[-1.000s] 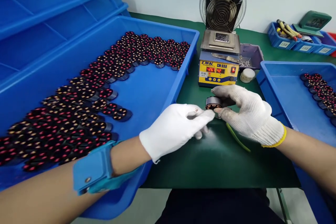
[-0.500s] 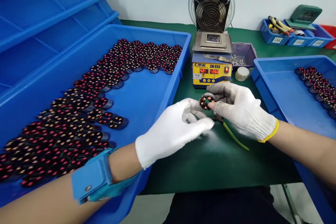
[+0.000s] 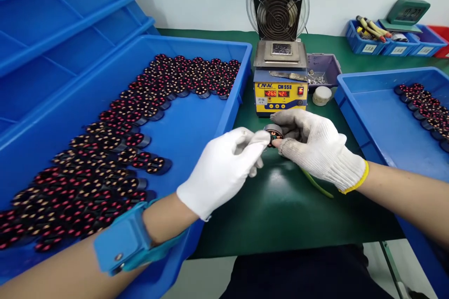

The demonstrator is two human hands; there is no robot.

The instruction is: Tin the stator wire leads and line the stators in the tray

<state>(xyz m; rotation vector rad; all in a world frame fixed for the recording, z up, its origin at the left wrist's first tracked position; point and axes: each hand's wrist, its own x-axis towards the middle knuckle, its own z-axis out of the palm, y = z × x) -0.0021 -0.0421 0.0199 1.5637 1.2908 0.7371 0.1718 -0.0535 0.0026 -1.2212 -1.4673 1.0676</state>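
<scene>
Knit fabric, coarse and ribbed with greyed fingertips and a yellow-edged cuff, covered the right hand [image 3: 312, 145], while smoother white cloth wrapped the left hand [image 3: 224, 170]. Between them, above the green tabletop [image 3: 273, 224] and just in front of the yellow-fronted heating unit [image 3: 280, 96], was a round part [image 3: 273, 128]: a grey, smooth-sided ring with copper-coloured windings set around its face. The right fingers were clamped on it, the thumb at the near face and the others curled around the far side. On the left, thumb and forefinger met at their tips against the part's left edge; whether they pinched anything could not be told. A flat blue wristband [image 3: 121, 243] circled the left wrist.

Below the right hand, a slim, curved green handle [image 3: 317, 185] lay on the slick surface. A metal blade [image 3: 289, 75] rested across the unit's top, near a squat white tub [image 3: 322, 96]. Similar discs [image 3: 157, 165], dark with pinkish-red and copper-coloured segments, sat packed in the ribless-floored blue plastic tray [image 3: 196, 119] at left; more lay in the right-hand tray [image 3: 379, 119].
</scene>
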